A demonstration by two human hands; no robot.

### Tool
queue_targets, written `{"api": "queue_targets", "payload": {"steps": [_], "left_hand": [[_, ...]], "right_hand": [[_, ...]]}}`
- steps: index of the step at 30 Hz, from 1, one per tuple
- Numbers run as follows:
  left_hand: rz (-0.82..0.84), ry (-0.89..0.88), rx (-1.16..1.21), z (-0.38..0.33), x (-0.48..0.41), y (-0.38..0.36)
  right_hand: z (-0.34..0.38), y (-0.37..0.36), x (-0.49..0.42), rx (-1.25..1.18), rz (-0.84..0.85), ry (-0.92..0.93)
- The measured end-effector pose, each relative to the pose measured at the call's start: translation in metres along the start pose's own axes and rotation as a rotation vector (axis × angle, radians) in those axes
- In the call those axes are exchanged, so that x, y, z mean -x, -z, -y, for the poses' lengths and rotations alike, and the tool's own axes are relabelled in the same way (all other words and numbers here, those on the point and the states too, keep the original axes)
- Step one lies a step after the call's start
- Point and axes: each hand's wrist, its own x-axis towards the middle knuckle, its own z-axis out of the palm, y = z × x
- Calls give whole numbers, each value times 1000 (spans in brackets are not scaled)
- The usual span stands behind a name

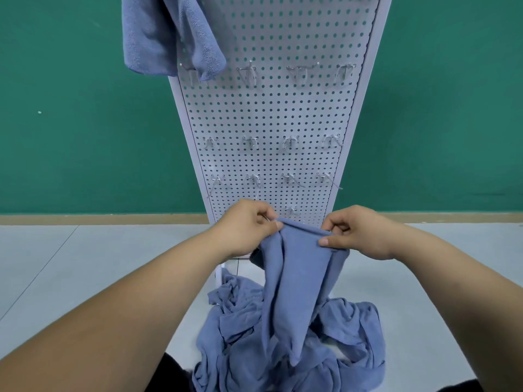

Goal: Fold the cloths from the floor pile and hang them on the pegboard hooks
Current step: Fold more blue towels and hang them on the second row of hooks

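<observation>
A blue cloth (294,284) hangs down in front of me, held by its top edge. My left hand (249,224) pinches its left corner and my right hand (353,230) pinches its right corner. Its lower end dangles over the pile of blue cloths (348,349) crumpled on the floor. Behind stands the white pegboard (268,114) with rows of bare metal hooks (250,141). One folded blue cloth (167,38) hangs at the board's upper left.
A green wall (85,108) with a tan baseboard (99,219) runs behind the board. Pale grey floor (85,264) spreads to both sides of the pile. The pegboard's foot (219,271) stands just behind the pile.
</observation>
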Motion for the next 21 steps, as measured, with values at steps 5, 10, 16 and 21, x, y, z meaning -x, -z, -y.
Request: {"api": "queue_targets", "payload": {"steps": [5, 10, 16, 21], "left_hand": [[-94, 37, -391, 14, -6, 19], [-113, 111, -516, 27, -10, 27], [-96, 80, -524, 21, -8, 21], [-15, 82, -238, 16, -6, 13]], "right_hand": [[-32, 19, 10, 24, -42, -130], [-52, 32, 20, 52, -91, -225], [-30, 26, 22, -131, -111, -161], [4, 9, 16, -330, -80, -12]]}}
